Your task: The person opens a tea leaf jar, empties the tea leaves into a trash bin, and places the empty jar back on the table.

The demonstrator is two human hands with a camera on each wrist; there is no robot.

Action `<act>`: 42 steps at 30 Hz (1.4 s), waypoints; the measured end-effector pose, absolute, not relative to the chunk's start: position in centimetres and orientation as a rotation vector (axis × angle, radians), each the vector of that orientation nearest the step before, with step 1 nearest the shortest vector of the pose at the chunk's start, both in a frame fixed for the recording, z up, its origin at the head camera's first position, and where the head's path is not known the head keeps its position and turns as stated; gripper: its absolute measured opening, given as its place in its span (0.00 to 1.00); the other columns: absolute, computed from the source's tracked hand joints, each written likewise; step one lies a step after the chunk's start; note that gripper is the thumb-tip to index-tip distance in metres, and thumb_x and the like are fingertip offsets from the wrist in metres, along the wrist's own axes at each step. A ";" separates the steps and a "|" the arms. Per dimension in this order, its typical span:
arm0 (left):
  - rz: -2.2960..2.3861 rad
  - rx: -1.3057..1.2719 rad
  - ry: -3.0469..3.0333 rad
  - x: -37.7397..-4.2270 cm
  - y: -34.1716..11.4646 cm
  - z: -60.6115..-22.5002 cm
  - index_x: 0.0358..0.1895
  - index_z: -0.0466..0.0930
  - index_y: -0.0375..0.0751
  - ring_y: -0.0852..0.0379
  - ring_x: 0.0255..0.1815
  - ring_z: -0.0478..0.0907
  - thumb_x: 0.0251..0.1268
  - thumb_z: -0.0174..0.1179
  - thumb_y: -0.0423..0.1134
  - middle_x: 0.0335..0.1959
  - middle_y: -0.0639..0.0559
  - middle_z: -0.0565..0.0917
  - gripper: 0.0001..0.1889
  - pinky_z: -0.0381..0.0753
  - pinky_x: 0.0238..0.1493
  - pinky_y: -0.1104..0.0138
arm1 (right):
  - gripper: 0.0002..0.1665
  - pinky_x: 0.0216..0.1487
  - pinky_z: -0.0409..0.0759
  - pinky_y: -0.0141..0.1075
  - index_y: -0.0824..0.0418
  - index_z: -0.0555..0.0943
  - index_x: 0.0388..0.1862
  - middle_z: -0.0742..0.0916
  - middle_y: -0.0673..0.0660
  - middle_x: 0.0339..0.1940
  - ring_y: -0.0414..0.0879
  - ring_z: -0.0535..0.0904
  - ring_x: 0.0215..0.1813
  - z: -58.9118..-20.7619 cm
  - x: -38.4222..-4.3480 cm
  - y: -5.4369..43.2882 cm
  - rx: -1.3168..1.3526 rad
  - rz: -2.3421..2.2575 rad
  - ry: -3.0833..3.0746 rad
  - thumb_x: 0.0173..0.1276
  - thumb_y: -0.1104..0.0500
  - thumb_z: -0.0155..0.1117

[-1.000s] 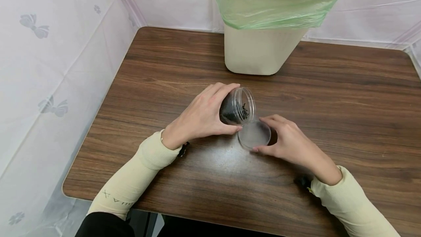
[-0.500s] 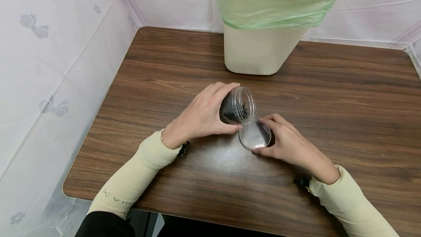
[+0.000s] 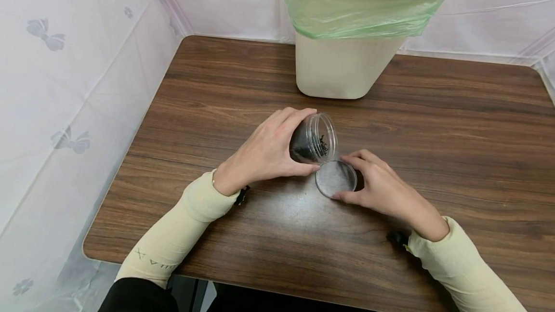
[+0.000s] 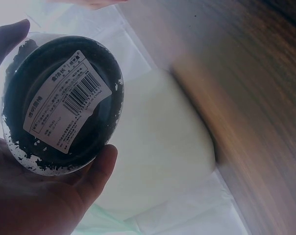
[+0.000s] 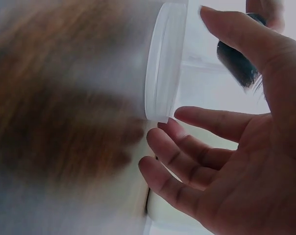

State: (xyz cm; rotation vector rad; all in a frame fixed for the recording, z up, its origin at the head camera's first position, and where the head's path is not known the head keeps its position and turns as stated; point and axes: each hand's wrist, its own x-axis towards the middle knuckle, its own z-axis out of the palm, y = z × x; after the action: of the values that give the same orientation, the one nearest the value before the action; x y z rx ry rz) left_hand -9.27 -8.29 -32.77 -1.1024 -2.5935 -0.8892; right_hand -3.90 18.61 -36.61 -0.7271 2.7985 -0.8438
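Note:
My left hand (image 3: pixel 264 150) grips a clear screw-top jar (image 3: pixel 302 143), thumb on its near side and fingers over the far side. The jar is tilted over, its uncovered mouth facing right, and dark tea-like leaves lie inside. The left wrist view shows the jar's dark base with a white barcode label (image 4: pixel 67 100). In my right hand (image 3: pixel 381 184), a round clear lid (image 3: pixel 336 178) is held at its edge between thumb and forefinger, close over the table. The lid sits just below the jar's mouth in the head view; the other right fingers hang loosely.
A cream waste bin (image 3: pixel 342 66) with a green bag liner (image 3: pixel 368 16) stands at the back of the brown wooden table (image 3: pixel 208 95). White plastic sheeting (image 3: pixel 78 90) hangs at the left and behind.
The lid has shifted very slightly and tilted a little, its glare fading to grey. The left hand and the tilted jar stay almost still.

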 end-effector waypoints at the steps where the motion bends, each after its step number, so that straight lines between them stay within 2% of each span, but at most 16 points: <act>1: -0.890 -1.103 -2.592 -9.3 -8.3 -32.8 0.71 0.69 0.41 0.55 0.51 0.73 0.42 0.77 0.60 0.52 0.51 0.77 0.50 0.74 0.55 0.60 | 0.46 0.53 0.77 0.51 0.68 0.78 0.64 0.81 0.59 0.53 0.52 0.78 0.53 -36.6 -3.9 18.6 -0.724 -0.856 2.803 0.53 0.43 0.81; 7: -0.896 -1.100 -2.595 -9.3 -8.3 -32.7 0.70 0.69 0.41 0.55 0.51 0.73 0.42 0.77 0.60 0.51 0.51 0.77 0.50 0.74 0.55 0.60 | 0.41 0.48 0.79 0.48 0.66 0.80 0.62 0.83 0.56 0.48 0.50 0.80 0.47 -36.3 -4.1 18.7 -0.723 -0.908 2.832 0.55 0.45 0.80; 12: -0.901 -1.095 -2.593 -9.3 -8.4 -32.7 0.70 0.69 0.40 0.55 0.50 0.73 0.42 0.77 0.60 0.51 0.50 0.77 0.51 0.75 0.54 0.59 | 0.37 0.44 0.79 0.48 0.66 0.81 0.60 0.84 0.57 0.48 0.51 0.81 0.46 -36.0 -4.3 18.8 -0.733 -0.956 2.853 0.58 0.46 0.78; 18: -0.899 -1.094 -2.601 -9.4 -8.5 -32.6 0.70 0.69 0.41 0.53 0.50 0.74 0.41 0.77 0.61 0.51 0.49 0.78 0.51 0.75 0.54 0.59 | 0.34 0.36 0.77 0.44 0.66 0.81 0.57 0.85 0.56 0.43 0.51 0.81 0.43 -35.7 -4.6 18.8 -0.761 -1.007 2.919 0.57 0.50 0.79; 23: -0.898 -1.085 -2.616 -9.5 -8.5 -32.5 0.71 0.69 0.42 0.53 0.51 0.74 0.41 0.77 0.62 0.53 0.49 0.78 0.51 0.75 0.56 0.59 | 0.31 0.33 0.77 0.42 0.65 0.82 0.56 0.86 0.56 0.42 0.49 0.82 0.41 -35.3 -4.8 18.7 -0.766 -1.054 2.947 0.57 0.52 0.79; 33: -0.907 -1.080 -2.610 -9.7 -8.5 -32.2 0.70 0.69 0.41 0.54 0.52 0.74 0.42 0.77 0.61 0.54 0.49 0.78 0.51 0.74 0.57 0.59 | 0.25 0.37 0.81 0.48 0.61 0.83 0.54 0.87 0.55 0.44 0.48 0.82 0.40 -34.0 -5.1 18.9 -0.692 -1.124 2.972 0.60 0.54 0.77; 42: -0.911 -1.069 -2.606 -9.8 -8.6 -31.9 0.71 0.69 0.41 0.54 0.51 0.74 0.41 0.77 0.62 0.52 0.50 0.78 0.51 0.74 0.56 0.60 | 0.23 0.40 0.82 0.44 0.60 0.83 0.53 0.87 0.52 0.45 0.46 0.82 0.41 -33.2 -5.5 19.4 -0.574 -1.163 2.986 0.60 0.54 0.77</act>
State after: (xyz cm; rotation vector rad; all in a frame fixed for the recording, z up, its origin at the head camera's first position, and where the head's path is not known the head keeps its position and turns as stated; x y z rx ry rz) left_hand -9.79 -8.63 -31.94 -1.0694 -2.6064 -0.9114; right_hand -5.46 19.37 -33.18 -0.5741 2.9860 -1.1630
